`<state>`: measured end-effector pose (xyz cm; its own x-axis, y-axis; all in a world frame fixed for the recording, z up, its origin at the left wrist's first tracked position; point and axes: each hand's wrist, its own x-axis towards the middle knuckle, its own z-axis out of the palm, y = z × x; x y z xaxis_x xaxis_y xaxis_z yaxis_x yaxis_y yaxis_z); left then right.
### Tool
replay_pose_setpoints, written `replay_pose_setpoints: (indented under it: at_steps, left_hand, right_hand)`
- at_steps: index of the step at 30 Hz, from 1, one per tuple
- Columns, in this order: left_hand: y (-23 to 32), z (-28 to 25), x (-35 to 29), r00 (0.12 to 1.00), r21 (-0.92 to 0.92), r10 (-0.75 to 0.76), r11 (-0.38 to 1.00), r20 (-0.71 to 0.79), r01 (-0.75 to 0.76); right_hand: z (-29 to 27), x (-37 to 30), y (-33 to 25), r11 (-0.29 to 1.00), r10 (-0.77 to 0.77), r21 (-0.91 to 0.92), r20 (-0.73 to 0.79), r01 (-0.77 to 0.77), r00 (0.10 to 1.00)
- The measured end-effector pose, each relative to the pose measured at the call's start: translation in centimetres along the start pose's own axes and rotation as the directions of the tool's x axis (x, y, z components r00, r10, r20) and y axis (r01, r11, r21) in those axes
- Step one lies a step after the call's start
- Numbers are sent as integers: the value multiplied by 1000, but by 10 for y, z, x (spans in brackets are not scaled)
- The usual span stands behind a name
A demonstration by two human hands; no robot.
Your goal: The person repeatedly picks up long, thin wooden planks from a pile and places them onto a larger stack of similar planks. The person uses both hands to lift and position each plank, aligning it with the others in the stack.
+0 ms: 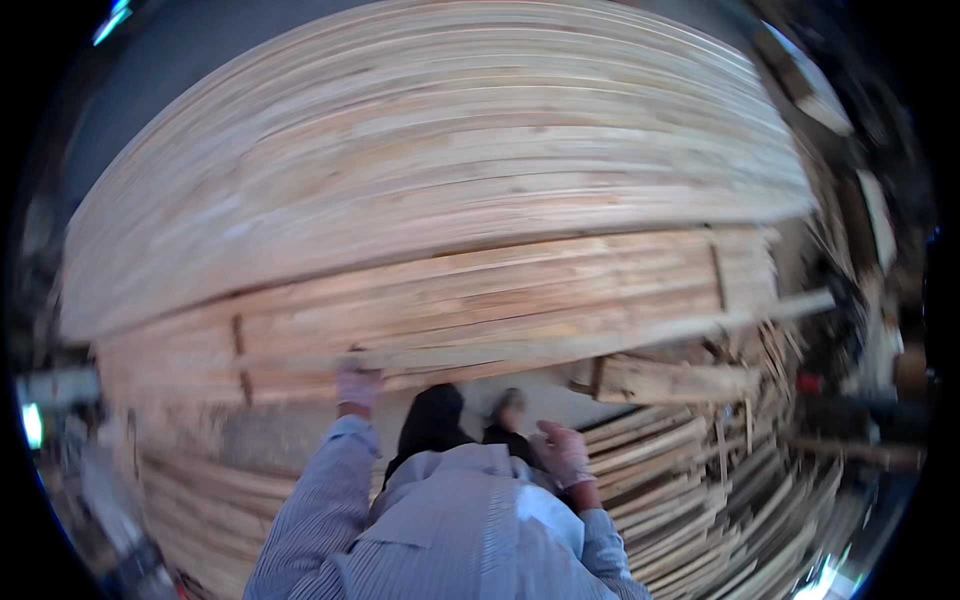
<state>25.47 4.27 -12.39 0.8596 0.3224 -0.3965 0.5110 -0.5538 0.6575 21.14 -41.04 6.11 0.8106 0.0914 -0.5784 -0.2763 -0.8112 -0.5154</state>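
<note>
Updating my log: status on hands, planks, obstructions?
Left hand at near edge of planks, grip blurred. Right hand apart from them, nothing visibly held. Shorter timber near their right end.

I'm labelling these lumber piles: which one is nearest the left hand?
The middle pile, on the near side of the larger stack: its near edge is at the left hand; that stack lies beyond, the thin strips lower in view.
</note>
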Motion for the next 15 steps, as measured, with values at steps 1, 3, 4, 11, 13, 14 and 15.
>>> replay_pose_setpoints:
  at_steps: [1, 3, 4, 11, 13, 14, 15]
  left_hand:
    - [-2, 8, -8, 995, -273, -103, 957, -4, 98]
    - [-5, 22, -19, 989, -863, -133, 488, 71, 128]
    - [-3, 26, -28, 980, -984, -169, 128, 101, 123]
    - [83, 21, -123, 904, -750, -357, -659, 236, -65]
    - [94, 18, -141, 881, -740, -404, -665, 244, -100]
    - [99, 16, -149, 864, -729, -435, -673, 254, -124]
    - [100, 15, -156, 846, -720, -463, -679, 266, -145]
  right_hand:
    - [0, 1, 7, 995, -82, 40, -88, 86, 993]
    - [-3, 3, 31, 970, -243, -80, -245, 230, 938]
    - [-7, 1, 37, 959, -280, -135, -293, 250, 914]
    - [-96, -26, 102, 823, -381, -560, -421, 94, 823]
    - [-123, -31, 120, 736, -426, -674, -381, 69, 821]
    - [-135, -31, 132, 709, -367, -705, -332, 30, 869]
    - [-149, -34, 142, 699, -378, -713, -297, 59, 877]
